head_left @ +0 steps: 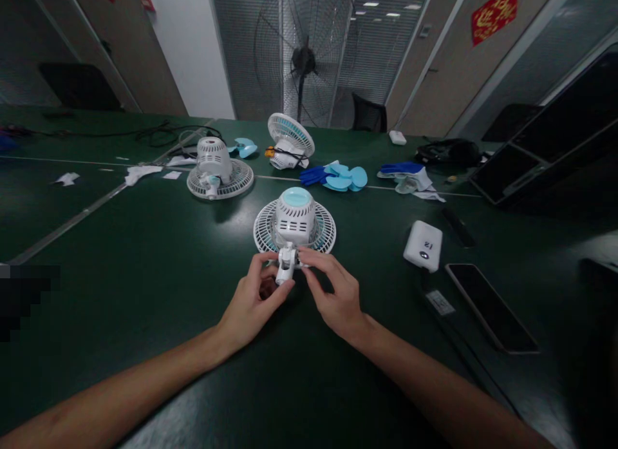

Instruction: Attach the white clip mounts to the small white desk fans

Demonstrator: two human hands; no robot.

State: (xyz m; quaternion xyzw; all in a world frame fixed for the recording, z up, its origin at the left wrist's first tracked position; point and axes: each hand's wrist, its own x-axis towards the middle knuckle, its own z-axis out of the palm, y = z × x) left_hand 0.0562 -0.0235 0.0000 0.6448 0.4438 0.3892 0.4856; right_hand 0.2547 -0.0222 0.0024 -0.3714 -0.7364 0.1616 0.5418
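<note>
A small white fan point(295, 218) with a pale blue cap lies grille-down on the dark green table. Its white neck joint point(286, 263) points toward me. My left hand point(255, 297) grips this joint from the left, thumb and fingers closed round its lower end. From the right, my right hand point(334, 291) pinches at the joint's side with thumb and fingertips. Whatever lies between those right fingertips is too small to make out.
Behind lie a second fan point(213, 158), a third fan point(290, 143), light blue fan blades point(345, 177) and gloves point(410, 177). To the right are a white power bank point(423, 246) with a cable and a phone point(490, 307). A large floor fan point(303, 61) stands beyond the table.
</note>
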